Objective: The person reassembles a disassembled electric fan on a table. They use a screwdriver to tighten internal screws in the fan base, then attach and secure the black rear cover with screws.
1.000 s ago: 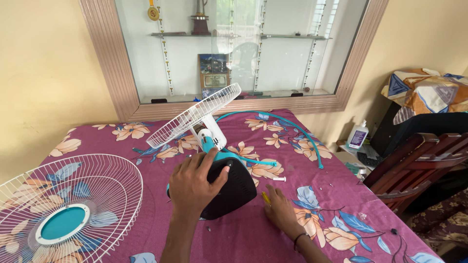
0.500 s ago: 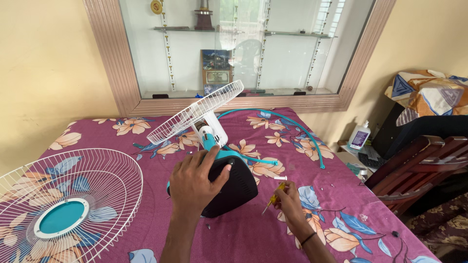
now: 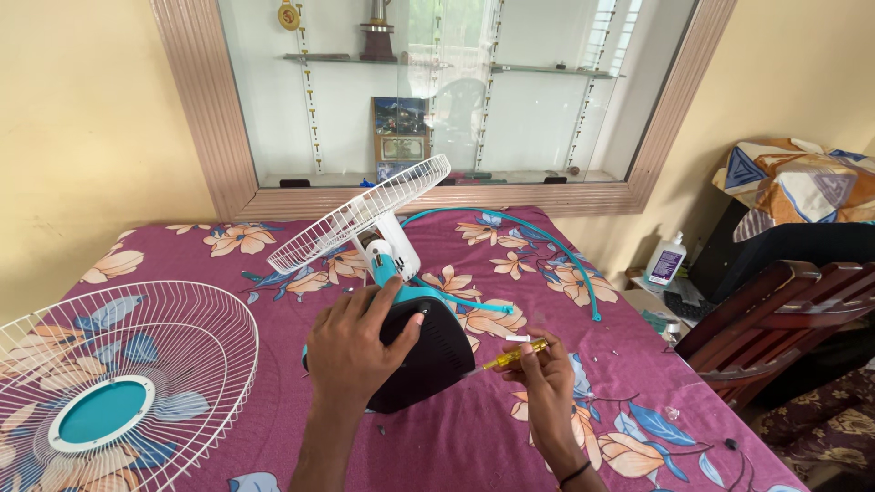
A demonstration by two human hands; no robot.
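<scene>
Fan base (image 3: 427,351), black and dome-shaped, lies tipped on its side near the middle of the worktop (image 3: 474,446), underside facing the right hand. Teal neck (image 3: 401,282) and white motor housing (image 3: 394,251) stick out the far end, with the rear guard (image 3: 357,214) mounted and tilted up.

Left hand (image 3: 355,351) is spread flat over the top of the base, fingers apart and pressing down, thumb toward the neck. Pinning it, not gripping around it.

Right hand (image 3: 545,378) has its fingers closed on a yellow-handled screwdriver (image 3: 510,357), held roughly level, shaft pointing left at the base. Tip is right at the base's edge; can't tell if it's seated in anything.

Step in hand, as I read it: working a fastener on the underside of the base. Next move calls for lining the tip square into the screw head while the left hand keeps the base from rolling, since that dome won't sit still on cloth.

Around it: loose front guard (image 3: 118,383) with teal hub lying flat at left, teal rim band (image 3: 556,251) curled behind, a small white part (image 3: 518,338) just beside the screwdriver, small bits scattered on the floral cloth. Wooden chair (image 3: 775,319) and a white pump bottle (image 3: 666,258) off to the right.
</scene>
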